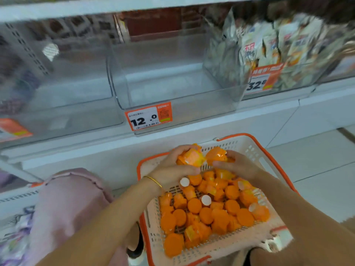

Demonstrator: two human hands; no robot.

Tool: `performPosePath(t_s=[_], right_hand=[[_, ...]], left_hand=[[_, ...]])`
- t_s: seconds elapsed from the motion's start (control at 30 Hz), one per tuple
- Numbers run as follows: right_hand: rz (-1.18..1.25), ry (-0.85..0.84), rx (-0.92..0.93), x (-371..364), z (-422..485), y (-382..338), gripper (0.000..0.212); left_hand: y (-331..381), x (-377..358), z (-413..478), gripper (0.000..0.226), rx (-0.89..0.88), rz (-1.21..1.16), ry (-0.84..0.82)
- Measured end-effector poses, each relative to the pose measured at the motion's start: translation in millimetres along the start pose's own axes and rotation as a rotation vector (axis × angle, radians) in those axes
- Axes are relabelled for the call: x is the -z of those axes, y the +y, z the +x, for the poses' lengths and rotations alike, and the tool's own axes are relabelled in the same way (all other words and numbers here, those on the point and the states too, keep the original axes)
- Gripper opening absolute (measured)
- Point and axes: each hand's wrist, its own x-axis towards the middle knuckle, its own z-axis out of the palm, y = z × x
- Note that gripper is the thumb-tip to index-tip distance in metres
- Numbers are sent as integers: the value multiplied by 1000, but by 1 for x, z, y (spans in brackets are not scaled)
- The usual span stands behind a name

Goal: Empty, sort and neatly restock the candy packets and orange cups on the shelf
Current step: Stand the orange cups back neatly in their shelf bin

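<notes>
- Head view: left hand [172, 169] and right hand [238, 166] clutch small orange plastic cups [192, 157] over white mesh basket [240, 143].
- Crowded fingers [188, 170] could spill cups before the clear bin [192, 114].

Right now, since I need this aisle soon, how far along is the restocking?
Done: the clear bin over the 12.0 tag is emptied. In hand: left hand and right hand each grip orange cups above the basket. Left: the basket's cup pile must return to the shelf.

Open-topped clear bin [172, 96] above heaped basket [247, 144]
</notes>
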Motion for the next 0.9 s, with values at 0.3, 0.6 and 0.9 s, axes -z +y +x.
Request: performPosePath(t_s=[0.3,0.6,0.9], right_hand=[[-58,164,420,88,-31,-183,15],[-961,-51,307,64,125,-247,41],[-1073,-283,154,50,164,-229,46]], left_hand=[[164,49,8,63,-412,322,91],[165,96,116,78,2,1053,41],[164,111,124,73,205,1231,-186]])
